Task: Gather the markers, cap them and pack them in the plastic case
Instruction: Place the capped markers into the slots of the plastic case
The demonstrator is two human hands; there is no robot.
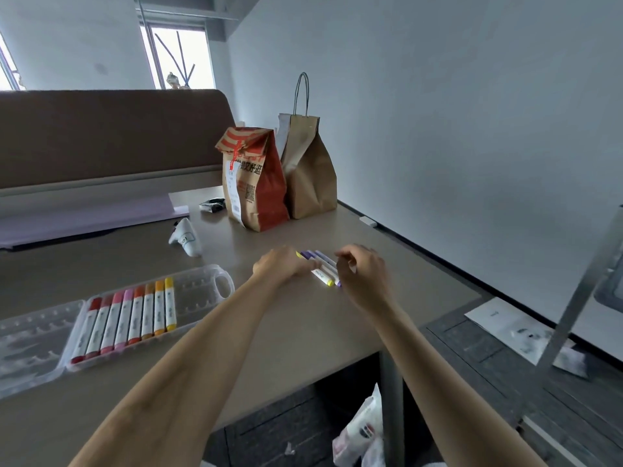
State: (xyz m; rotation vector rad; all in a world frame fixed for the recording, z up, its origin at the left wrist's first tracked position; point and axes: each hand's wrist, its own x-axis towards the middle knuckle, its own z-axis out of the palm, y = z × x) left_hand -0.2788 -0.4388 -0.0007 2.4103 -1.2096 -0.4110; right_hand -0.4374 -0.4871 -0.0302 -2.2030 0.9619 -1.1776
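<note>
An open clear plastic case (202, 288) lies at the left of the table, its lid (30, 338) folded out flat. Several capped markers (128, 318), from red through pink and orange to yellow, fill its left slots; the right slots hold nothing. A small bunch of loose markers (322, 266), one yellow and the others purple, lies on the tabletop between my hands. My left hand (279, 264) rests on their left ends with fingers on them. My right hand (362, 274) is curled over their right ends. Much of the bunch is hidden by my fingers.
Two paper bags, a red-printed one (254, 183) and a plain brown one (308, 170), stand at the back. A white controller (187, 237) lies left of them. The table's right edge (438, 264) runs close to my right hand. A white plastic bag (364, 429) sits below.
</note>
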